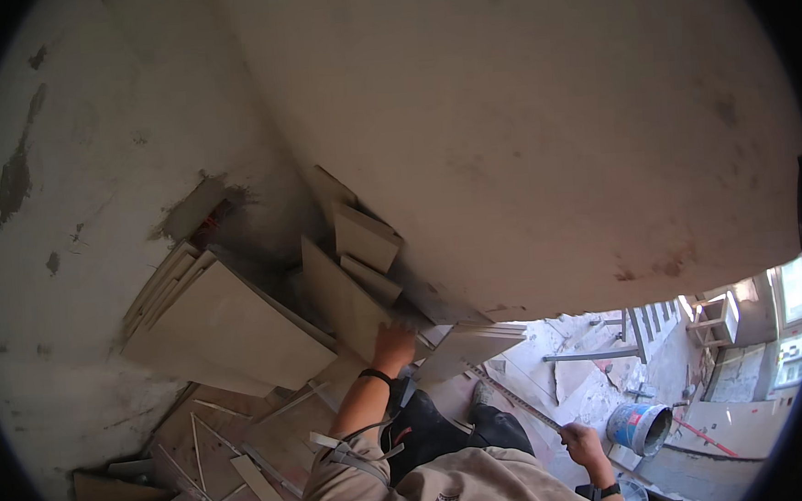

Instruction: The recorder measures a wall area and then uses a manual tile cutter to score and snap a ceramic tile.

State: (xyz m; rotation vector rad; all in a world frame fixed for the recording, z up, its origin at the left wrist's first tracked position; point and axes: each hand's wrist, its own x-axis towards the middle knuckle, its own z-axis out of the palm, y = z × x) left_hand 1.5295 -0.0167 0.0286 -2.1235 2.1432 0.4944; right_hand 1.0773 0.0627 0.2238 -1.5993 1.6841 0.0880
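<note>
**Two hands at a pile of tiles by the wall**

Two hands are busy. The left hand [393, 345] reaches up to a beige tile [344, 300] that stands on edge and leans toward the wall [541, 132]; the fingers are bent on its lower corner, but how firmly they grip it I cannot tell. A dark band sits on this wrist. The right hand [582, 441] is low, near the person's side, and is closed around the end of a long thin ruler [513, 398], which runs up and left toward the tiles.

Just above the held tile, smaller tile pieces [363, 237] lean on the wall. To the left, a stack of big tiles [227, 325] lies tilted against the plaster. Thin cut strips [254, 478] lie on the floor below it. Between the arms a dark shoe [421, 426] is seen. At the right, well apart from the tiles, stands a blue bucket [640, 427], and behind it a wooden frame [640, 328].
</note>
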